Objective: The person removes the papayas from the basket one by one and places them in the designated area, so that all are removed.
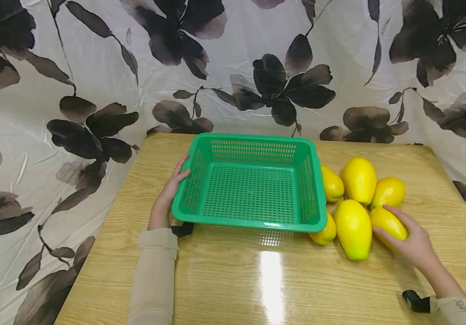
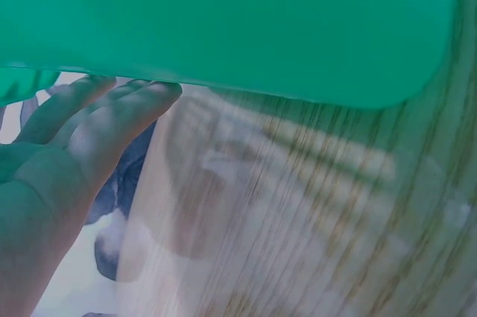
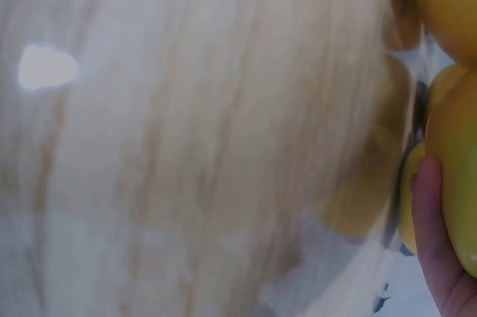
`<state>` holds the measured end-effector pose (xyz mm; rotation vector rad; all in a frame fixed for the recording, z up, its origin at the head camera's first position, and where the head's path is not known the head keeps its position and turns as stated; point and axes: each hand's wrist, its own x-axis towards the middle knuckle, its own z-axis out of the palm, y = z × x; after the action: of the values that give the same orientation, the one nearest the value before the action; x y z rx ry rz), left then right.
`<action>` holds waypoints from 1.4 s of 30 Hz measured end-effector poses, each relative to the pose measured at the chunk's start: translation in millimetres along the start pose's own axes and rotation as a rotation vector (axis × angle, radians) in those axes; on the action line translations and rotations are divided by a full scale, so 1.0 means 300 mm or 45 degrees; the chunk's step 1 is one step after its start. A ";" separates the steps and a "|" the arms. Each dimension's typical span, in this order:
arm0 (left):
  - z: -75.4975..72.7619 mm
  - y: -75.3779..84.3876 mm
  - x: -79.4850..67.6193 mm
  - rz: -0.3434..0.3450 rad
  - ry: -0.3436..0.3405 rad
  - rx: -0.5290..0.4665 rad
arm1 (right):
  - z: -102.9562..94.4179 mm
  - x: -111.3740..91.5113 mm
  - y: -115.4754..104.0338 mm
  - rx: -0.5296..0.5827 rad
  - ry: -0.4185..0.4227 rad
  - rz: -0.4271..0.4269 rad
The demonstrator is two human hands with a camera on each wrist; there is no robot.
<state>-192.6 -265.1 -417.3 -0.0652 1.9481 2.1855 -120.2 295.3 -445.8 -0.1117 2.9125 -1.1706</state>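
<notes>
An empty green plastic basket (image 1: pixel 251 192) with slotted walls sits towards the back of the table. My left hand (image 1: pixel 170 192) grips its left rim, thumb over the edge. In the left wrist view, the fingers (image 2: pixel 112 119) lie against the green rim (image 2: pixel 238 33) from below. My right hand (image 1: pixel 413 241) holds a yellow mango (image 1: pixel 387 225) between thumb and fingers at the right of a fruit group. In the right wrist view only one digit (image 3: pixel 436 242) shows, against a yellow fruit (image 3: pixel 462 168). Beside the held mango lies a larger papaya-like fruit (image 1: pixel 353 230).
Another large yellow fruit (image 1: pixel 359 180) and smaller mangoes (image 1: pixel 389 192) cluster right of the basket. Two mangoes (image 1: pixel 332 184) are partly hidden by its right wall. A floral cloth (image 1: pixel 225 58) hangs behind the wooden table (image 1: pixel 216 280). Glare shows on the tabletop.
</notes>
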 end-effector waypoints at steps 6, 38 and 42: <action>0.004 0.000 0.005 -0.001 -0.003 0.007 | 0.022 -0.017 0.008 0.005 0.004 0.001; 0.009 0.000 0.006 -0.010 0.002 0.077 | 0.027 0.004 0.031 -0.111 -0.038 -0.154; 0.003 0.011 -0.004 -0.021 0.012 0.129 | 0.024 0.017 0.033 -0.146 -0.064 -0.169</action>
<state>-191.9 -264.6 -413.9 -0.0759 2.0526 2.0761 -125.6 297.0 -457.8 -0.3346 2.9664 -0.9990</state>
